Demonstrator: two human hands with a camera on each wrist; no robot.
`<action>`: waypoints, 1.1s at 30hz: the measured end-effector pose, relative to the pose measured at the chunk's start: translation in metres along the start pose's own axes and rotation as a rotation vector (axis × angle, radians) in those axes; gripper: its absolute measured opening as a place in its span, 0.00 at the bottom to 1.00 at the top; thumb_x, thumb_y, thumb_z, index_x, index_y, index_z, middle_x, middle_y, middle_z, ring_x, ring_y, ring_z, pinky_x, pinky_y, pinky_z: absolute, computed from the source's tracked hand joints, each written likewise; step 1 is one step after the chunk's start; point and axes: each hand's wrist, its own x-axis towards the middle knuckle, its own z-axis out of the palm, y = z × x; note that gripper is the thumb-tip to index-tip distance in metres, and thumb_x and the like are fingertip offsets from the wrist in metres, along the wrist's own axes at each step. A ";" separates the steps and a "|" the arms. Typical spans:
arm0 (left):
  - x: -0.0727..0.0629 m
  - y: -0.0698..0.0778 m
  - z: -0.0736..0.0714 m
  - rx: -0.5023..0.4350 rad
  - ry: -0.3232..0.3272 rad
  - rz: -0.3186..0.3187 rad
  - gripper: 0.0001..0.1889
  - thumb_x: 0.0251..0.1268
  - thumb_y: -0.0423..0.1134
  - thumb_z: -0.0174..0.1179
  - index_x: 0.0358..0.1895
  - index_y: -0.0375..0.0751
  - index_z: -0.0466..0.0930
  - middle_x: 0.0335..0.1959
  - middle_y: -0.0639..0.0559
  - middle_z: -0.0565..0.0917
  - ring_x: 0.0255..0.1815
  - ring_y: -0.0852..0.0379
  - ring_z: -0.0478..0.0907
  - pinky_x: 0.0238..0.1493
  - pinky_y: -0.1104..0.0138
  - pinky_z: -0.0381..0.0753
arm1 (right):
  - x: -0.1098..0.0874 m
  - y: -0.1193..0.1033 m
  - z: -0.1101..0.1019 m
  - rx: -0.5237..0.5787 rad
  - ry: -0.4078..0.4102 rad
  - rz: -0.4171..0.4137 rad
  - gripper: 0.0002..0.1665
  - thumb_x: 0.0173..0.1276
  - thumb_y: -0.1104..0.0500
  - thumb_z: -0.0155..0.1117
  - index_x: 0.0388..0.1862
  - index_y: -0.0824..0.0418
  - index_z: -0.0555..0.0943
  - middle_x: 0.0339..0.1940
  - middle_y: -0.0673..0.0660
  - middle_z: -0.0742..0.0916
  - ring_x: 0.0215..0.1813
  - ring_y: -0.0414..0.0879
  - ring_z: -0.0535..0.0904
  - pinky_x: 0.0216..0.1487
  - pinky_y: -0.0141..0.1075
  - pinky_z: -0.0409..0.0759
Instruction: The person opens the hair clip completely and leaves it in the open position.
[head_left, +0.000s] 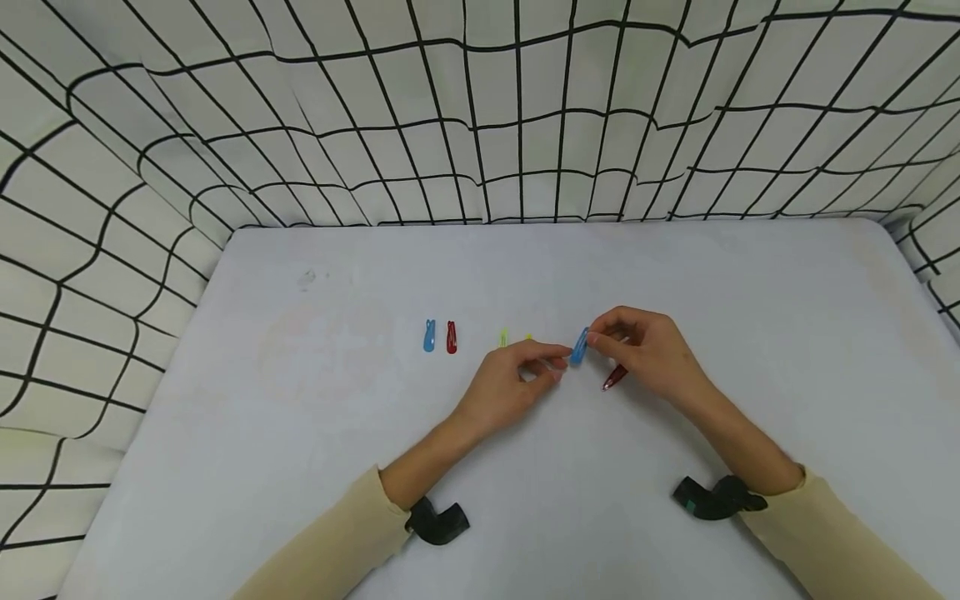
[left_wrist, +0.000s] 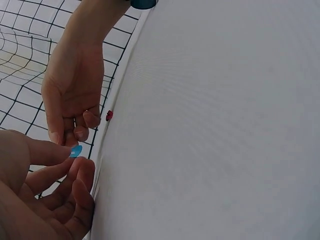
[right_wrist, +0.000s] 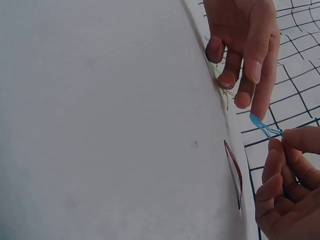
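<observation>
A blue snap hair clip (head_left: 579, 347) is held above the white table between my two hands. My right hand (head_left: 651, 350) pinches one end with thumb and fingertips. In the right wrist view, the blue clip's thin strands (right_wrist: 268, 130) look spread apart. The index fingertip of my left hand (head_left: 508, 387) touches the other end, its thumb standing apart from the clip. A dark red hair clip (head_left: 615, 377) lies below my right hand, partly covered in the head view. Past my left hand, two yellow-green clips (head_left: 503, 337) show only in part.
Farther left on the white table (head_left: 300, 417) lie another blue clip (head_left: 429, 336) and a red clip (head_left: 452, 337), side by side. A white backdrop with a black grid (head_left: 517, 125) rises behind the table and along its sides.
</observation>
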 end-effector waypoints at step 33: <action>-0.010 0.003 -0.007 0.049 -0.139 -0.096 0.19 0.76 0.40 0.60 0.65 0.40 0.82 0.43 0.51 0.91 0.43 0.60 0.85 0.46 0.70 0.81 | 0.017 -0.003 0.015 -0.065 -0.070 0.030 0.08 0.74 0.57 0.69 0.44 0.61 0.87 0.38 0.60 0.90 0.33 0.45 0.79 0.20 0.36 0.78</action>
